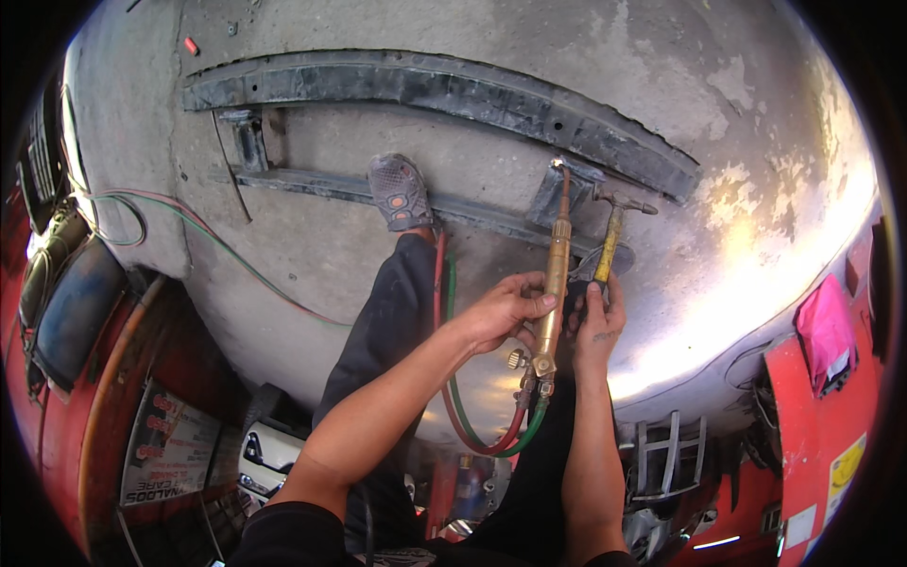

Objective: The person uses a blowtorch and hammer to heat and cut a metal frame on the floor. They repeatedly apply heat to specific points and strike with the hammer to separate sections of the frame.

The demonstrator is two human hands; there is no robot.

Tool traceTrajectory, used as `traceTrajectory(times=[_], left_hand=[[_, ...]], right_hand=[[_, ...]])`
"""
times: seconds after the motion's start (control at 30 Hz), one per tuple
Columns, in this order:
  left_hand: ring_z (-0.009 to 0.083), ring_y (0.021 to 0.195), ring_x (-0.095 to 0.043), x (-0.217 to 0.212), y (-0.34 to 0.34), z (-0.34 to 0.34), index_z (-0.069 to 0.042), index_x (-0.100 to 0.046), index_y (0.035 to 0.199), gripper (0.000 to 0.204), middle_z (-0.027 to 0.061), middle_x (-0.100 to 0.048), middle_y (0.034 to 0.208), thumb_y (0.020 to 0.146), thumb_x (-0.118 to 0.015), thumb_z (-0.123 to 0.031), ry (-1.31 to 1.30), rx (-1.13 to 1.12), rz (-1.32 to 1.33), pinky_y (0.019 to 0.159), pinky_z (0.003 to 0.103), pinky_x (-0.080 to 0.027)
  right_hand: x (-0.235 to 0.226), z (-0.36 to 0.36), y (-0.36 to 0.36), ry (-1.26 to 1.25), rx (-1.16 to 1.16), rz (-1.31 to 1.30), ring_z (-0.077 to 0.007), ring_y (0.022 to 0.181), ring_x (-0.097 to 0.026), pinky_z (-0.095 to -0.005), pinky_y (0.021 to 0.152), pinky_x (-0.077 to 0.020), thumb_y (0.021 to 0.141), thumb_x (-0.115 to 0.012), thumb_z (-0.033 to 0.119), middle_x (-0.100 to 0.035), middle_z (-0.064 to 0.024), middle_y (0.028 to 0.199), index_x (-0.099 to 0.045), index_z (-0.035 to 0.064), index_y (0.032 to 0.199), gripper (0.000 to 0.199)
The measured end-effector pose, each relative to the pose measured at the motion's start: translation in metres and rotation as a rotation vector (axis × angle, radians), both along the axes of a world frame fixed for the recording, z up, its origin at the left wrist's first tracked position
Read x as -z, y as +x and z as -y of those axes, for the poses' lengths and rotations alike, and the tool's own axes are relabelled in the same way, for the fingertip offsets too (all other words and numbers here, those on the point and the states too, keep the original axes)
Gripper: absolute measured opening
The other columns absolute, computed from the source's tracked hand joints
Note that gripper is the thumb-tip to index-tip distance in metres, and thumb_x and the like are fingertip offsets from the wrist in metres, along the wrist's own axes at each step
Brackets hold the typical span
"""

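Observation:
My left hand (510, 310) is wrapped round the brass body of a gas torch (556, 283). The torch's copper tip points away from me and lies over a small bracket (561, 197) on a dark steel bumper beam (453, 90). A red and a green hose run from its valve end, looping down between my legs. In my right hand (597, 321) is a hammer (612, 234) with a yellow handle, its metal head up beside the bracket. I cannot make out a flame at the tip.
A long lower rail (321, 185) joins the beam through brackets, and my shoe (399, 189) rests on it. Hoses (255, 269) trail across the concrete floor to the left. A red object (192, 45) lies far left. A pink cloth (826, 331) hangs at right.

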State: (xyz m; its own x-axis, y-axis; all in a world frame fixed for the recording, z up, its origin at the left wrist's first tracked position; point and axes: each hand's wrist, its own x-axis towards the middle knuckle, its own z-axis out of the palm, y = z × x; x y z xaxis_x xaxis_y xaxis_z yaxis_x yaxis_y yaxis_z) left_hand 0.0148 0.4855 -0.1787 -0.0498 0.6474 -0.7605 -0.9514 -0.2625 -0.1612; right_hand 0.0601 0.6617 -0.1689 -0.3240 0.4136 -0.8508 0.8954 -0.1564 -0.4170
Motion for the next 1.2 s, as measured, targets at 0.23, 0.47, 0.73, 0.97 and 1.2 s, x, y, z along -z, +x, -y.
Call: traceTrajectory(times=[0.23,0.47,0.73,0.97,1.2], left_hand=[[0.0224,0.099,-0.068,-0.0021,-0.0028,0.0023,0.005,-0.047,0.138,0.05,0.013,-0.064,0.114,0.099,-0.066,-0.022,0.004,-0.002,0.005,0.077,0.037,-0.06],[0.0208,0.096,-0.068,-0.0038,-0.0053,0.0019,0.004,-0.048,0.135,0.047,0.0129,-0.065,0.111,0.099,-0.066,-0.021,0.008,-0.004,0.004,0.076,0.037,-0.06],[0.02,0.096,-0.068,-0.0016,-0.0015,0.0008,0.004,-0.046,0.137,0.051,0.0126,-0.065,0.111,0.099,-0.067,-0.021,0.009,-0.012,0.013,0.077,0.035,-0.059],[0.0218,0.103,-0.066,-0.0026,-0.0044,0.0008,0.005,-0.041,0.142,0.056,0.0148,-0.062,0.118,0.099,-0.066,-0.021,-0.033,0.005,0.033,0.081,0.037,-0.058],[0.0225,0.102,-0.067,-0.0032,-0.0061,0.0007,0.004,-0.045,0.14,0.052,0.0142,-0.063,0.117,0.099,-0.066,-0.022,0.013,0.014,0.023,0.078,0.037,-0.059]], right_hand=[[-0.0001,0.0029,-0.0007,0.015,-0.015,0.006,-0.0068,0.048,-0.047,-0.0236,0.039,-0.0346,0.105,-0.055,0.018,-0.055,-0.0006,0.07,-0.043,-0.0021,0.149,0.05],[0.0011,0.0037,-0.0006,0.025,-0.013,0.005,-0.0065,0.049,-0.047,-0.0233,0.04,-0.0346,0.105,-0.055,0.018,-0.056,-0.0001,0.07,-0.045,-0.0003,0.148,0.048],[0.0019,0.0012,-0.0002,0.01,-0.019,-0.008,-0.0065,0.049,-0.047,-0.0232,0.039,-0.0344,0.105,-0.055,0.018,-0.056,-0.0003,0.071,-0.046,-0.0002,0.147,0.047],[-0.0002,0.0021,-0.0036,0.018,-0.016,0.004,-0.0068,0.048,-0.047,-0.0236,0.039,-0.0342,0.105,-0.055,0.018,-0.056,-0.0008,0.071,-0.045,-0.0009,0.147,0.048],[-0.0003,0.0011,-0.0056,0.024,-0.027,0.013,-0.0071,0.048,-0.047,-0.0238,0.039,-0.0344,0.105,-0.055,0.018,-0.056,-0.0008,0.07,-0.044,-0.0009,0.148,0.049]])
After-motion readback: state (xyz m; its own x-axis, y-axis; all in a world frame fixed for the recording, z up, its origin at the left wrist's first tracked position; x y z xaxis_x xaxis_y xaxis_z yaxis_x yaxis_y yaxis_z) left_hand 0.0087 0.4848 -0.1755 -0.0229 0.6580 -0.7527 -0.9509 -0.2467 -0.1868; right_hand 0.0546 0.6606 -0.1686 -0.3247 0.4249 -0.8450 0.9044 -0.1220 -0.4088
